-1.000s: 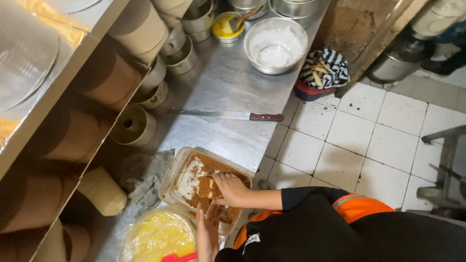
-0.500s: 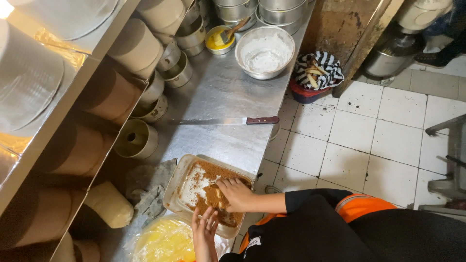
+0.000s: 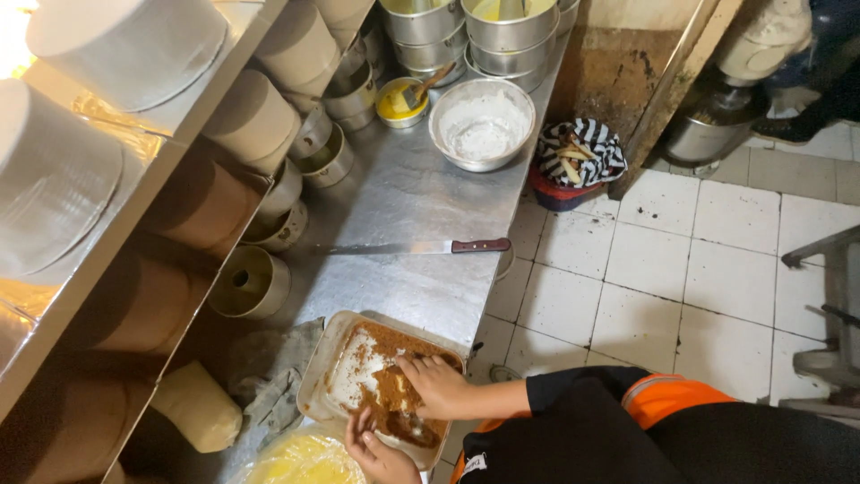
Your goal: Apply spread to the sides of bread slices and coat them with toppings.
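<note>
A rectangular metal tray [image 3: 315, 381] lies at the near end of the steel counter. It holds brown crumbs [image 3: 394, 394] and a white patch. My right hand [image 3: 436, 385] lies on the crumbs with its fingers spread flat and curled slightly. My left hand [image 3: 376, 453] is cupped palm up at the tray's near edge, just below the right hand. A bowl of yellow batter [image 3: 300, 462] sits beside the left hand, partly cut off by the frame.
A long knife [image 3: 421, 246] with a brown handle lies across the counter. Ring moulds [image 3: 251, 282] line the shelf side. Farther off stand a bowl of white powder [image 3: 482, 125], a small yellow bowl [image 3: 400, 103] and stacked steel pots [image 3: 511, 36]. White tiled floor [image 3: 645, 269] lies to the right.
My right hand has drawn crumbs toward the tray's near edge. My left hand has turned palm up beneath it. The view has shifted along the counter.
</note>
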